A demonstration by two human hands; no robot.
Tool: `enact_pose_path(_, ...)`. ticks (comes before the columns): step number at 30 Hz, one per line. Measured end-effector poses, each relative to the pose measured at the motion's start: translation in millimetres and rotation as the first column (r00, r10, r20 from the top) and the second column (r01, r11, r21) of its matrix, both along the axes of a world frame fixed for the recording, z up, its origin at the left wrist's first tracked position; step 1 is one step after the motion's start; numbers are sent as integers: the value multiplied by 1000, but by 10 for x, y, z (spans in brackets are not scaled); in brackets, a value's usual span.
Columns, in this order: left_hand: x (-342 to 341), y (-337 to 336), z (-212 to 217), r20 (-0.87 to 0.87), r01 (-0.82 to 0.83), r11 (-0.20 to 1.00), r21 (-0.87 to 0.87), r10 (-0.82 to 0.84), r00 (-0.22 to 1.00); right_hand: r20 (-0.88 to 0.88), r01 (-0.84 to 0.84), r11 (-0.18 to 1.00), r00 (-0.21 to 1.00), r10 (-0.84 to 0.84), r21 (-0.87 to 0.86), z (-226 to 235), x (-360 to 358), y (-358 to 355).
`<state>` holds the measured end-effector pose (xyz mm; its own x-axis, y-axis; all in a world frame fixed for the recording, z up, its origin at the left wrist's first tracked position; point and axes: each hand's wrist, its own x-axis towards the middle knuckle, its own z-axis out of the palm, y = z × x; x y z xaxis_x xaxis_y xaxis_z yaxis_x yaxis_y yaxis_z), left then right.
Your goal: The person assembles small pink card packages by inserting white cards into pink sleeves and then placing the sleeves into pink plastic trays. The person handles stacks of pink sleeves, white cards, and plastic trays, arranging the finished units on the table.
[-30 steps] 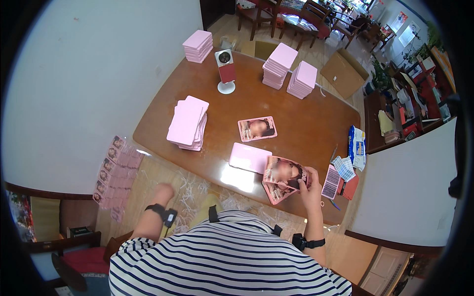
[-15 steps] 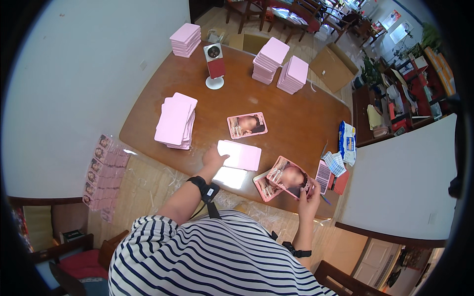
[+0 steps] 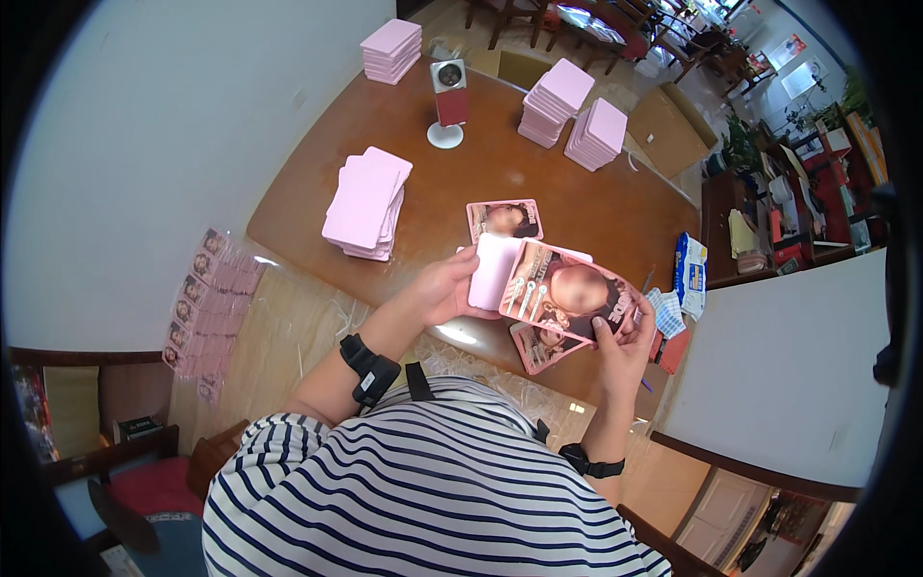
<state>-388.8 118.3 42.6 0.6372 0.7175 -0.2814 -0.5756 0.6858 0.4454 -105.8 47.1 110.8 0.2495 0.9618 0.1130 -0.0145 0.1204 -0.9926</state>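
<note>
My left hand [image 3: 444, 287] grips the left end of a plain pink card [image 3: 488, 274], thumb on top and fingers at the lower edge. My right hand [image 3: 627, 344] pinches the right end of a pink-bordered printed card [image 3: 567, 293] bearing a portrait. This printed card overlaps the pink one and hides much of it. Partly beneath, by the near table edge, is another printed card [image 3: 540, 354]. One more printed card [image 3: 505, 217] lies just beyond my hands. To their left stands an uneven stack of pink cards [image 3: 365, 204].
On the brown table [image 3: 308, 183] are a camera-like device [image 3: 449, 101] on a white stand and further pink stacks [image 3: 556, 101] along the far edge. Wipes [image 3: 689, 274] and a checked cloth [image 3: 665, 306] sit at right. Wrapped packs [image 3: 207, 308] stand on the floor at left.
My left hand has lifted the pink card from the table. My right hand has brought the printed card leftward and up over it. The view has shifted slightly.
</note>
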Motion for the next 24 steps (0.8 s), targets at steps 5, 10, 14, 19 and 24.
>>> enact_pose_path(5, -31, -50, 168, 24, 43, 999, 5, -43, 999, 26, -27, 997, 999, 29, -78, 215, -17, 79)
enact_pose_path(10, -15, -88, 264, 38, 31, 1000, 5, -31, 999, -1, -55, 989, 998, 56, -136, 302, -41, 158)
enact_pose_path(14, -20, -122, 356, 29, 37, 999, 24, -38, 999, -1, -97, 988, 995, 97, -122, 277, -116, 149)
enact_pose_path(19, 0, -176, 450, 26, 11, 1000, 8, -11, 1000, 33, -112, 989, 993, 116, -99, 264, -141, 110)
enact_pose_path(24, 2, -189, 490, 38, 7, 1000, 16, -7, 999, 23, -151, 982, 988, 155, -116, 265, -126, 85)
